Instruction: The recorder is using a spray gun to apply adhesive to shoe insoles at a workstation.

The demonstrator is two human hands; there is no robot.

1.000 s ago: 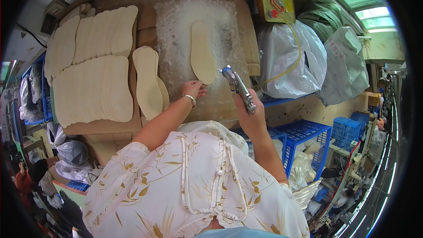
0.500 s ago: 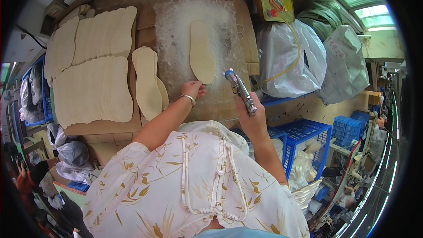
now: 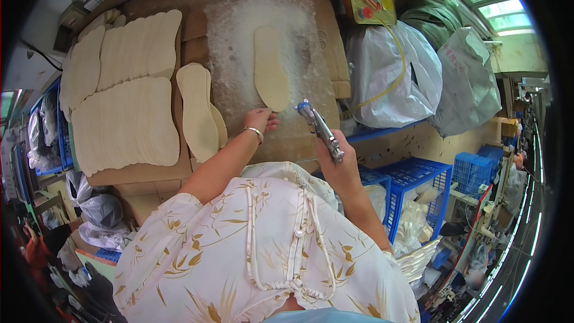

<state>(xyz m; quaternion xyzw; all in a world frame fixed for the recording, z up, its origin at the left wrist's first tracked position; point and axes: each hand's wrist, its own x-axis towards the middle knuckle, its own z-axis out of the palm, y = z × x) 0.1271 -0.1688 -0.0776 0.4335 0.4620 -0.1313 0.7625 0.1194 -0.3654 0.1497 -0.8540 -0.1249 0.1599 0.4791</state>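
A single cream insole (image 3: 271, 72) lies flat on a board patch coated with whitish, glossy residue (image 3: 224, 42). At its near end is my left hand (image 3: 262, 121), fingers curled and closed, the tips pinching the insole's edge. My right hand (image 3: 339, 164) is wrapped round a metal spray gun (image 3: 321, 128) with a blue front part. The gun's nozzle points up and left, just right of the insole's near end and apart from it. Left of the coated patch, a small pile of insoles (image 3: 199, 110) overlaps unevenly.
Large rows of stacked insoles (image 3: 128, 122) cover the cardboard at left. A yellow tin (image 3: 373, 0) with a yellow hose (image 3: 402, 66) stands at back right, beside a white plastic sack (image 3: 382, 96) and a grey sack (image 3: 469, 84). Blue crates (image 3: 418, 173) sit lower right.
The spray gun in my right hand has moved a little left and slightly nearer to me. My left hand stays at the insole's near end. The whole view has shifted slightly.
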